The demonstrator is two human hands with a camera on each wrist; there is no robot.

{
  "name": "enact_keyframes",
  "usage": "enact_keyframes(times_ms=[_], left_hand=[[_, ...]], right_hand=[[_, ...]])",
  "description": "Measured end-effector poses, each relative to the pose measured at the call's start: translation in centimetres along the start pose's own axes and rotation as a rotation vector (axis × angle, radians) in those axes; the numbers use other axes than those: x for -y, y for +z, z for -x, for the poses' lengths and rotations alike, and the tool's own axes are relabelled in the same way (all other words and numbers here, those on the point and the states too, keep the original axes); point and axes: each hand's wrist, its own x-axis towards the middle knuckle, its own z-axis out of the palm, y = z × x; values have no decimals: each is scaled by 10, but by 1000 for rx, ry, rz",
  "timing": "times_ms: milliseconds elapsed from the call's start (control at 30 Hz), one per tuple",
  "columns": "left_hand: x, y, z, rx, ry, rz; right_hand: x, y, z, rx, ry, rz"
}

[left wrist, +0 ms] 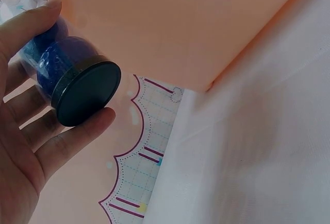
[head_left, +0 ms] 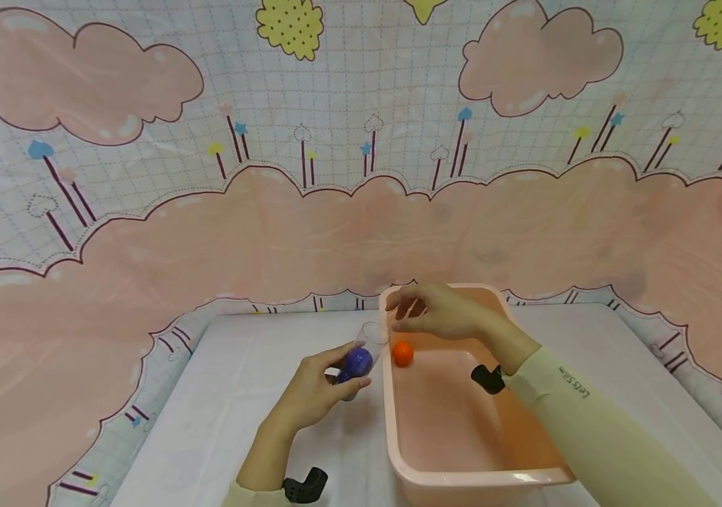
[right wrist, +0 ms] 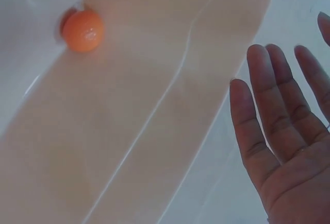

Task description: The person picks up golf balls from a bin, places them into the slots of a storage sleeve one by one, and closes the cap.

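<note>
My left hand (head_left: 311, 391) grips a clear cylindrical container (head_left: 371, 333) beside the basin's left rim, its see-through upper end leaning toward the basin. Blue balls (left wrist: 64, 59) sit inside the container, and a black cap (left wrist: 88, 94) closes its lower end in the left wrist view. My right hand (head_left: 439, 311) hovers over the far part of the pink basin (head_left: 481, 479), holding nothing. In the right wrist view its fingers (right wrist: 268, 90) are extended. An orange ball (head_left: 402, 353) lies inside the basin, against its left wall, below the right hand.
A white-covered table (head_left: 240, 366) bears the basin and extends on both sides of it. Behind stands a patterned curtain (head_left: 348, 239) with pink clouds. Black wrist devices (head_left: 306, 486) are strapped to both wrists.
</note>
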Motion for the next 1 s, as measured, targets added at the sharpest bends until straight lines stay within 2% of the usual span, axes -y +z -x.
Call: enact_keyframes(times_ms=[233, 500, 667, 1000], left_hand=[[0, -1, 1, -11, 6, 3], [-1, -2, 2, -16, 11, -7], [-1, -2, 1, -18, 11, -23], [0, -2, 2, -6, 21, -10]], right_hand=[[-10, 0, -1, 5, 59, 43], [-21, 3, -3, 51, 106, 67], [-26, 7, -6, 72, 133, 86], [-32, 19, -9, 109, 245, 143]])
